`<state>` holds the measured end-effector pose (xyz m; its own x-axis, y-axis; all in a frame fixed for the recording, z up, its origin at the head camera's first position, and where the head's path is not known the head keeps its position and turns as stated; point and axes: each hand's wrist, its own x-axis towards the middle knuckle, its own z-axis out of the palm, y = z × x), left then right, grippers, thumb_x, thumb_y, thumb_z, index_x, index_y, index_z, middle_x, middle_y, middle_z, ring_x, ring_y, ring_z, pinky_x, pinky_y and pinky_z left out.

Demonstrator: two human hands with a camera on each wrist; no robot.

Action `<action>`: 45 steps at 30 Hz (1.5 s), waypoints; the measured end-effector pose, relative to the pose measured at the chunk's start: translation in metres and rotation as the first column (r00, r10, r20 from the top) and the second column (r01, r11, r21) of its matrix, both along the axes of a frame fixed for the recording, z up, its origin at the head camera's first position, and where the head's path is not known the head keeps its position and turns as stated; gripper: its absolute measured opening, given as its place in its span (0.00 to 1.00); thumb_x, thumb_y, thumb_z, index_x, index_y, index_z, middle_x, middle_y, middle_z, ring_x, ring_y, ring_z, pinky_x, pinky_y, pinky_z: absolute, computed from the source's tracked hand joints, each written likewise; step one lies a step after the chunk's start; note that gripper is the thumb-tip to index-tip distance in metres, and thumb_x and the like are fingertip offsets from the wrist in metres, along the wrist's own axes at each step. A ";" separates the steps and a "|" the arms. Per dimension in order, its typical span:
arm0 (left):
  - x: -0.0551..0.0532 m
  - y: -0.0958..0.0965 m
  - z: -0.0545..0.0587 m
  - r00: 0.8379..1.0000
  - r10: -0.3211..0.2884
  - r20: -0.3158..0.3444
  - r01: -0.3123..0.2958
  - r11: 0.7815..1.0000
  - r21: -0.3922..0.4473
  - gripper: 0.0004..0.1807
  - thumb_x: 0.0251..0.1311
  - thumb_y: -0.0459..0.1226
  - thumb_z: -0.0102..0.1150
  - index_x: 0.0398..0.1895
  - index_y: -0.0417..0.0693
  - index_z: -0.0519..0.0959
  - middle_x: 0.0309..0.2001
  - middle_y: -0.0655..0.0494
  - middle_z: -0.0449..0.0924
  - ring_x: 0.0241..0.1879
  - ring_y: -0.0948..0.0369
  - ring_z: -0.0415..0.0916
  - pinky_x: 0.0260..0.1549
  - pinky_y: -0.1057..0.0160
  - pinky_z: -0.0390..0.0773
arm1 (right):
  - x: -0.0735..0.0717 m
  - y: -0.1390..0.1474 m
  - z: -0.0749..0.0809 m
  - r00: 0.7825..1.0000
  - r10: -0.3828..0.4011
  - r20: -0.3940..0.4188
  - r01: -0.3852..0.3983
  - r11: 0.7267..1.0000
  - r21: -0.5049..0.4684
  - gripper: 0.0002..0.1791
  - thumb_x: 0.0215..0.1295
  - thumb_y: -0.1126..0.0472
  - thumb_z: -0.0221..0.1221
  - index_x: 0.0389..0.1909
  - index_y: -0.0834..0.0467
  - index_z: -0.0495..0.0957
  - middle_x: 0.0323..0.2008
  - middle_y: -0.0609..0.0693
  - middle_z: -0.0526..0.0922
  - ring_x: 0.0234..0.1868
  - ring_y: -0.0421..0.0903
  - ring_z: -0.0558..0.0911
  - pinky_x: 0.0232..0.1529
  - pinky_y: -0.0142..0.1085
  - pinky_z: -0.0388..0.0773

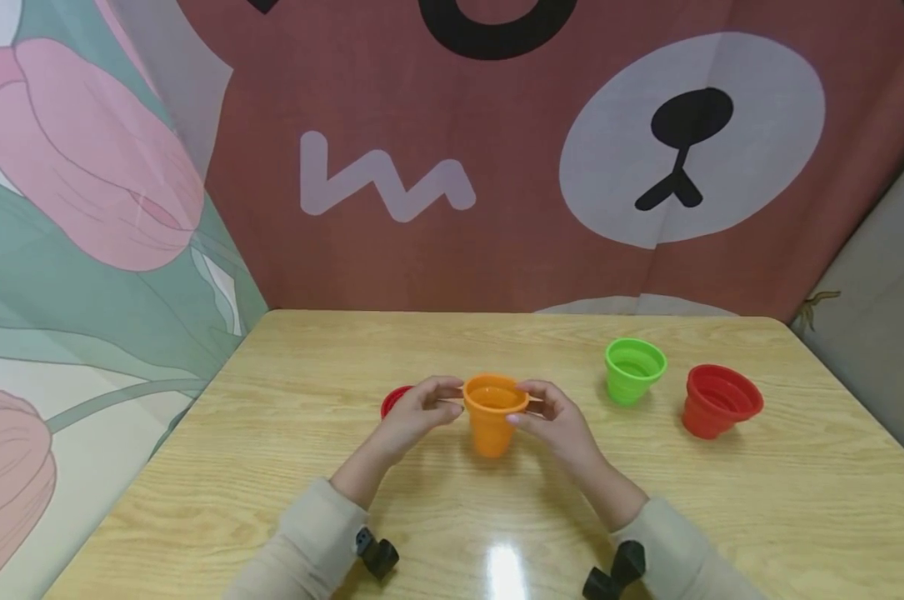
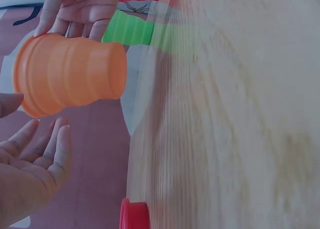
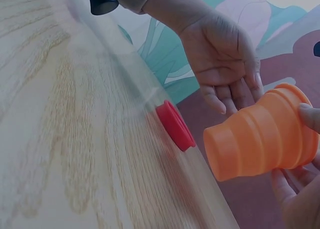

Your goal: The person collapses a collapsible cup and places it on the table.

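Note:
An orange collapsible cup (image 1: 491, 417) with stepped sides stands upright between the two hands, raised off the table in the wrist views. My right hand (image 1: 555, 425) pinches its rim, thumb on the near side and fingers behind. At the other side of the rim is my left hand (image 1: 420, 414), its fingers loosely extended and its fingertips right by the cup. In the left wrist view, a gap shows between several left fingers (image 2: 59, 146) and the orange wall. Partly hidden behind the left hand, a low, flattened red cup (image 3: 175, 126) lies on the table.
A green cup (image 1: 635, 373) stands at the back right of the wooden table (image 1: 272, 467). Beside it, a wider red cup (image 1: 717, 402) sits tilted. A printed cloth (image 1: 392, 258) hangs behind the far edge. Each wrist carries a small black camera mount.

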<state>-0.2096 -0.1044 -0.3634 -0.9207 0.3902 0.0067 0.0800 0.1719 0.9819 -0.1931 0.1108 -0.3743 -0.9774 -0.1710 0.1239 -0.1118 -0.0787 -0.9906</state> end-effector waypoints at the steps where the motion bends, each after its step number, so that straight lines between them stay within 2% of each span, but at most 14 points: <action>1: 0.000 0.000 0.000 1.000 -0.009 -0.001 0.009 1.000 0.004 0.22 0.56 0.34 0.52 0.55 0.40 0.64 0.49 0.45 0.68 0.45 0.54 0.69 0.46 0.59 0.69 | 0.000 0.000 0.000 1.000 0.002 0.004 -0.002 1.000 0.000 0.22 0.51 0.73 0.57 0.49 0.69 0.65 0.49 0.61 0.66 0.43 0.48 0.71 0.40 0.31 0.73; 6: 0.000 0.002 0.000 1.000 -0.022 0.004 0.021 0.999 0.029 0.25 0.55 0.31 0.52 0.57 0.40 0.61 0.51 0.44 0.66 0.46 0.52 0.68 0.44 0.60 0.70 | 0.000 0.000 -0.004 1.000 0.007 -0.021 -0.007 1.000 0.007 0.23 0.50 0.68 0.59 0.48 0.69 0.65 0.47 0.59 0.68 0.42 0.46 0.72 0.40 0.32 0.73; 9: 0.001 0.002 0.000 1.000 -0.017 0.005 0.017 0.999 0.047 0.26 0.54 0.30 0.53 0.58 0.41 0.61 0.51 0.43 0.65 0.46 0.51 0.67 0.43 0.59 0.71 | -0.006 0.001 -0.017 0.998 0.012 -0.056 -0.011 1.000 0.012 0.25 0.49 0.61 0.62 0.48 0.66 0.67 0.45 0.57 0.69 0.41 0.45 0.73 0.40 0.33 0.73; 14: 0.002 0.003 -0.002 0.999 -0.040 -0.006 0.040 0.998 0.058 0.25 0.52 0.30 0.56 0.56 0.42 0.63 0.51 0.44 0.65 0.45 0.51 0.68 0.42 0.60 0.72 | -0.022 0.006 -0.045 1.000 0.023 -0.009 -0.023 1.000 0.002 0.32 0.41 0.46 0.64 0.47 0.58 0.69 0.47 0.53 0.70 0.43 0.47 0.73 0.43 0.35 0.72; 17: 0.001 0.005 -0.003 0.998 -0.056 -0.012 0.056 0.997 0.061 0.26 0.50 0.29 0.57 0.55 0.41 0.64 0.50 0.44 0.65 0.45 0.51 0.68 0.41 0.60 0.73 | -0.028 0.009 -0.057 0.999 0.039 0.013 -0.039 0.999 -0.021 0.34 0.40 0.45 0.64 0.48 0.58 0.69 0.48 0.55 0.69 0.44 0.50 0.73 0.44 0.37 0.72; 21: 0.001 0.007 -0.005 0.998 -0.057 -0.016 0.058 0.996 0.070 0.26 0.49 0.28 0.58 0.54 0.40 0.65 0.50 0.44 0.65 0.45 0.51 0.68 0.40 0.60 0.73 | -0.030 0.012 -0.063 0.997 0.069 0.043 -0.065 0.994 -0.082 0.34 0.42 0.47 0.64 0.49 0.60 0.68 0.48 0.58 0.68 0.45 0.52 0.72 0.45 0.40 0.71; 26: -0.001 0.008 -0.008 1.000 -0.025 0.005 0.025 0.998 0.058 0.25 0.49 0.31 0.59 0.53 0.42 0.67 0.49 0.46 0.66 0.45 0.51 0.67 0.39 0.60 0.74 | -0.033 0.013 -0.065 0.993 0.087 0.082 -0.075 0.987 -0.141 0.35 0.41 0.48 0.65 0.48 0.63 0.67 0.48 0.59 0.66 0.47 0.52 0.72 0.45 0.41 0.71; 31: -0.001 0.010 -0.009 1.000 0.008 0.026 -0.010 0.998 0.056 0.23 0.49 0.31 0.59 0.51 0.40 0.68 0.50 0.47 0.66 0.45 0.49 0.67 0.39 0.60 0.73 | -0.033 0.014 -0.066 0.994 0.085 0.070 -0.076 0.989 -0.131 0.32 0.45 0.50 0.64 0.48 0.64 0.67 0.50 0.57 0.62 0.47 0.53 0.72 0.45 0.41 0.71; 39: 0.000 0.009 -0.012 0.998 0.050 0.039 -0.051 0.998 0.030 0.22 0.49 0.37 0.60 0.49 0.42 0.69 0.48 0.48 0.67 0.44 0.53 0.69 0.41 0.59 0.72 | -0.032 0.015 -0.065 0.997 0.073 0.023 -0.074 0.997 0.037 0.34 0.37 0.47 0.67 0.48 0.54 0.70 0.52 0.50 0.66 0.41 0.51 0.76 0.41 0.40 0.73; 42: 0.001 0.008 -0.013 0.998 0.051 0.044 -0.053 0.998 0.025 0.22 0.49 0.39 0.60 0.48 0.42 0.69 0.48 0.48 0.67 0.43 0.55 0.70 0.42 0.58 0.71 | -0.027 0.014 -0.058 0.996 0.085 -0.007 -0.084 0.994 0.070 0.32 0.40 0.49 0.66 0.48 0.55 0.69 0.51 0.51 0.67 0.40 0.49 0.76 0.40 0.38 0.73; 45: 0.003 0.008 -0.010 0.998 0.041 0.050 -0.043 0.999 0.034 0.21 0.50 0.37 0.59 0.47 0.41 0.68 0.47 0.48 0.67 0.43 0.55 0.69 0.42 0.57 0.71 | -0.015 0.010 -0.036 0.997 0.072 -0.009 -0.070 0.992 0.108 0.28 0.46 0.56 0.64 0.48 0.60 0.68 0.48 0.54 0.68 0.40 0.49 0.74 0.40 0.37 0.73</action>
